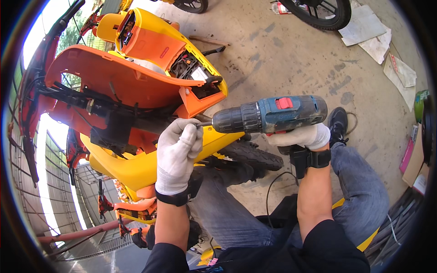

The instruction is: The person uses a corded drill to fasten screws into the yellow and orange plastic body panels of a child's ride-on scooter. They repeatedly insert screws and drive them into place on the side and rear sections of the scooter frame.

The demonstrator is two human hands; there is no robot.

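Note:
A blue and black cordless drill [273, 113] with a red switch on top lies level in front of me, its chuck toward the left. My right hand [300, 136], in a white work glove, is wrapped round its handle. The gloved left hand [180, 145] pinches the tip of the thin dark bit [205, 123] that sticks out of the chuck. Whether a screw sits at that tip, the fingers hide. Just beyond my left hand stands an orange and yellow scooter [123, 82] with its inner wiring showing.
An open compartment with wires [184, 63] shows on another yellow-orange scooter body. A black tyre [252, 154] is close below the drill. Paper sheets [364, 27] lie on the concrete floor at the far right. Dark rods [396, 227] are stacked at the lower right.

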